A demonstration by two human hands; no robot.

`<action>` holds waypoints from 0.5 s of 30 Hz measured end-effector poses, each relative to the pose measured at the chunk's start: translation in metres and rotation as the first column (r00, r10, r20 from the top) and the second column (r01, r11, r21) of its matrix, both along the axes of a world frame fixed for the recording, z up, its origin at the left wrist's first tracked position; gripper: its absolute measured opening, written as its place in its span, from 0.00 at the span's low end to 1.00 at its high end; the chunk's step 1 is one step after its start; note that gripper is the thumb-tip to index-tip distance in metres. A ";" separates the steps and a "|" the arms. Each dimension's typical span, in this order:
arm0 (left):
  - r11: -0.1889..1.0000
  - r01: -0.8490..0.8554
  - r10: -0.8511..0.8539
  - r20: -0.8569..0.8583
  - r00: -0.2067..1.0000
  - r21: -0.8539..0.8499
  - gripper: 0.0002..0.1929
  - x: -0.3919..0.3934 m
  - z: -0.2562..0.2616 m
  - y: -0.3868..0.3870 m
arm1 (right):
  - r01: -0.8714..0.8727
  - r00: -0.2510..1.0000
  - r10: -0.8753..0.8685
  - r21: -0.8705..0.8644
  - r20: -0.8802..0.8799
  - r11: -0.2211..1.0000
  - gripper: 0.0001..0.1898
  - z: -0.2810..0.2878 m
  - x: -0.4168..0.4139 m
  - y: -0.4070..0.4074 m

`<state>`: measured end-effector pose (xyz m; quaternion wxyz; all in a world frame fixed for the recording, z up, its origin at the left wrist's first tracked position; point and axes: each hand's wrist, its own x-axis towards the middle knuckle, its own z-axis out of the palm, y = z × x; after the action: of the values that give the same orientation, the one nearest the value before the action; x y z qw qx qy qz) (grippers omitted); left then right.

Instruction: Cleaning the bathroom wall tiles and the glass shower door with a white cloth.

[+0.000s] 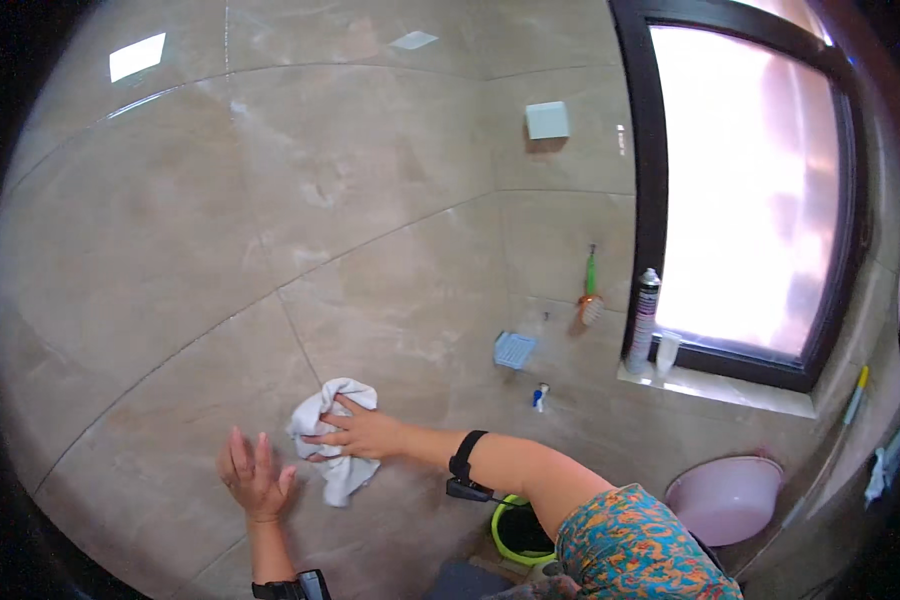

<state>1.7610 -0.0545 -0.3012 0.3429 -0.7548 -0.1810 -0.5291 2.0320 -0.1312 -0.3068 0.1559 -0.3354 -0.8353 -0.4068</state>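
A crumpled white cloth (349,476) lies against the glossy beige wall tiles (390,300) under my right hand (364,433). The fingers of that hand are spread and press the cloth to the wall; part of the cloth hangs below them. My left hand (255,474) is to the left of the cloth, fingers raised, palm towards the tiles and nothing held in it. Whether its fingertips touch the wall I cannot tell. Both arms wear black straps with small devices.
A dark-framed window (649,187) has a spray can (643,322) and a clear cup (667,352) on its sill. Nearby on the wall are a green-handled brush (591,285), a blue soap dish (514,350) and a tap (541,397). Lower right: a pink basin (727,501) and a green-rimmed bucket (501,529).
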 end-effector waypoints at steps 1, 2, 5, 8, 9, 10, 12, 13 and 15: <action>0.999 -0.028 0.027 -0.057 0.998 -0.018 0.32 0.000 0.000 -0.001 | 0.034 0.999 -0.033 -0.012 0.008 0.999 0.32 -0.004 0.014 -0.009; 1.000 -0.011 0.010 -0.055 0.998 -0.021 0.32 0.001 0.001 -0.003 | 0.066 0.998 -0.065 -0.024 0.016 0.998 0.34 -0.009 0.026 -0.017; 0.999 -0.034 0.032 -0.106 0.994 -0.015 0.33 -0.004 0.004 -0.008 | 0.233 0.966 -0.249 -0.188 -0.068 0.954 0.35 0.013 0.047 -0.048; 0.999 -0.047 0.047 -0.094 0.994 0.000 0.31 0.004 0.010 -0.013 | 0.425 0.797 -0.483 -0.233 -0.363 0.875 0.34 0.028 0.084 -0.058; 0.999 -0.047 0.046 -0.093 0.995 -0.005 0.32 0.002 0.011 -0.012 | 0.397 0.682 -0.528 -0.350 -0.506 0.848 0.35 0.033 0.093 -0.061; 1.000 -0.025 0.024 -0.088 0.996 -0.010 0.32 0.008 0.012 -0.013 | 0.417 0.670 -0.547 -0.355 -0.502 0.837 0.35 0.033 0.117 -0.071; 0.999 0.017 -0.020 -0.090 0.996 -0.028 0.33 0.023 0.012 -0.013 | 0.328 0.347 -0.415 -0.306 -0.841 0.894 0.35 0.029 0.169 -0.097; 0.999 -0.013 0.009 -0.099 0.995 -0.043 0.34 0.011 0.008 -0.008 | 0.309 0.351 -0.415 -0.314 -0.839 0.898 0.35 0.036 0.162 -0.106; 0.997 -0.055 0.049 -0.118 0.992 -0.055 0.34 -0.011 0.004 -0.003 | 0.526 0.590 -0.462 -0.119 -0.662 0.842 0.30 0.065 0.147 -0.152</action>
<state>1.7498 -0.0578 -0.2969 0.3442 -0.7890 -0.1958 -0.4697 2.1794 -0.2830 -0.2413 0.3397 -0.6689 -0.5772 -0.3226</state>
